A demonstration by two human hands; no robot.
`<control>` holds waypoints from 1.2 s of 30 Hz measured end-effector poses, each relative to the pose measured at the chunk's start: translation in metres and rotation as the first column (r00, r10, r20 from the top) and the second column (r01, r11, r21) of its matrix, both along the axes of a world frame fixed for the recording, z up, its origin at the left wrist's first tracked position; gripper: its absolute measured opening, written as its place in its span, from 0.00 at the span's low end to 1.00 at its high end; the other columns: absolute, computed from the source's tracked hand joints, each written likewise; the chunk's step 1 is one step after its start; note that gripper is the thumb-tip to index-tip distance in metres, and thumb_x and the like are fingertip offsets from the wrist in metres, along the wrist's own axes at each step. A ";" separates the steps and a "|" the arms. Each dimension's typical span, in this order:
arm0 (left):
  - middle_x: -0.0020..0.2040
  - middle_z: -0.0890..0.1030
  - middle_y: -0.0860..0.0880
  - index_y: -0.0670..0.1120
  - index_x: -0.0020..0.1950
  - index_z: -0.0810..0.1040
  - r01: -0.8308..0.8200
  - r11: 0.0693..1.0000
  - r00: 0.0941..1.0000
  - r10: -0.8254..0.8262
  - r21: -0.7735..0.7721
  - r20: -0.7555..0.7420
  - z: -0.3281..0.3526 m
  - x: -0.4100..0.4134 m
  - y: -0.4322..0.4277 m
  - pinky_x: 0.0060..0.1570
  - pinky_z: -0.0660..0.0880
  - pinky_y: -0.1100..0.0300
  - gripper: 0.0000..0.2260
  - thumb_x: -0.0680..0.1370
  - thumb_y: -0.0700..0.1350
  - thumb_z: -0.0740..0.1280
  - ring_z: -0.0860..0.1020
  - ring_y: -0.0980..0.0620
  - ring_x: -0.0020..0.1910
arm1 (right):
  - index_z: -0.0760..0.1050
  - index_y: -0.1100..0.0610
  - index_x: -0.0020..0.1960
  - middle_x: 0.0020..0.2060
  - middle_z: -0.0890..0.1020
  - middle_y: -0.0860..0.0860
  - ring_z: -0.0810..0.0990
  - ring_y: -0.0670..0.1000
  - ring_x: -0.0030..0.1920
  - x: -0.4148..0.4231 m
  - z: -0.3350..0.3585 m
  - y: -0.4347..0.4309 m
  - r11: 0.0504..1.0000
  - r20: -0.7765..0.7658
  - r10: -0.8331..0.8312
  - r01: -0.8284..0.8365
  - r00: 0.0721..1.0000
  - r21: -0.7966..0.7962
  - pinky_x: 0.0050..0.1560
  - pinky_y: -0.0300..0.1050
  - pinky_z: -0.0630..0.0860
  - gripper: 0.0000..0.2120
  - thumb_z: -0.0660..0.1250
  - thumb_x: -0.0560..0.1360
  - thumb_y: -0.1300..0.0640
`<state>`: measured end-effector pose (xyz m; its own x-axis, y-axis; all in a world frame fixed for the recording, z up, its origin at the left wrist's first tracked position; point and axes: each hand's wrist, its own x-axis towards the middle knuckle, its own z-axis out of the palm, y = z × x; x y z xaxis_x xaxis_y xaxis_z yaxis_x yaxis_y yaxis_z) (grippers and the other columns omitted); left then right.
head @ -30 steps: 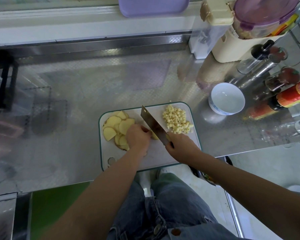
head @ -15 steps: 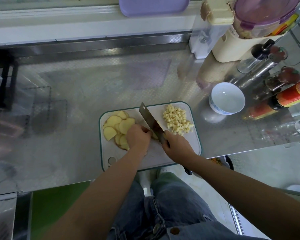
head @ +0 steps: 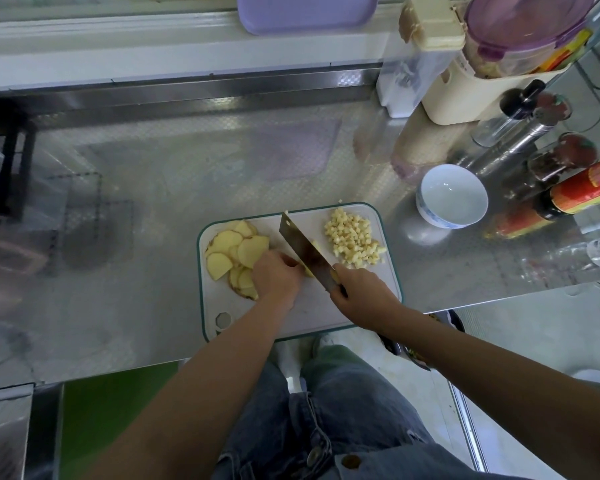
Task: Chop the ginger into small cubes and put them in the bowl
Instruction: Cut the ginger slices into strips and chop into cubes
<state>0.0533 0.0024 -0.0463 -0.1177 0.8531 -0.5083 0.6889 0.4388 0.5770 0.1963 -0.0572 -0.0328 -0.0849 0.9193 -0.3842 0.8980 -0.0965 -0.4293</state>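
Observation:
A white cutting board (head: 385,289) with a green rim lies at the counter's front edge. Pale ginger slices (head: 229,252) are heaped on its left side. A pile of small ginger cubes (head: 352,240) sits at its upper right. My right hand (head: 364,296) grips the handle of a cleaver (head: 303,247), whose blade stands on the board's middle. My left hand (head: 276,277), fingers curled, holds a small piece of ginger (head: 308,270) against the blade; most of that piece is hidden. A white bowl (head: 451,195) stands empty to the right of the board.
Bottles and jars, one with a red label (head: 589,188), crowd the counter's right side beside the bowl. A cream container (head: 465,95) and a clear dispenser (head: 409,77) stand at the back right. A purple tray (head: 305,12) leans on the back ledge.
The cleaver has shifted slightly left along the ginger piece with my right hand. My left hand has stayed on the ginger.

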 end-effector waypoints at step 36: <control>0.67 0.68 0.50 0.49 0.68 0.68 0.919 0.348 0.391 -0.731 0.187 -0.560 -0.003 0.002 0.024 0.64 0.67 0.57 0.22 0.74 0.39 0.66 0.65 0.50 0.67 | 0.70 0.52 0.40 0.29 0.75 0.51 0.76 0.54 0.29 0.030 0.021 0.004 0.919 -0.285 -0.355 0.389 0.890 0.068 0.36 0.56 0.79 0.08 0.61 0.78 0.55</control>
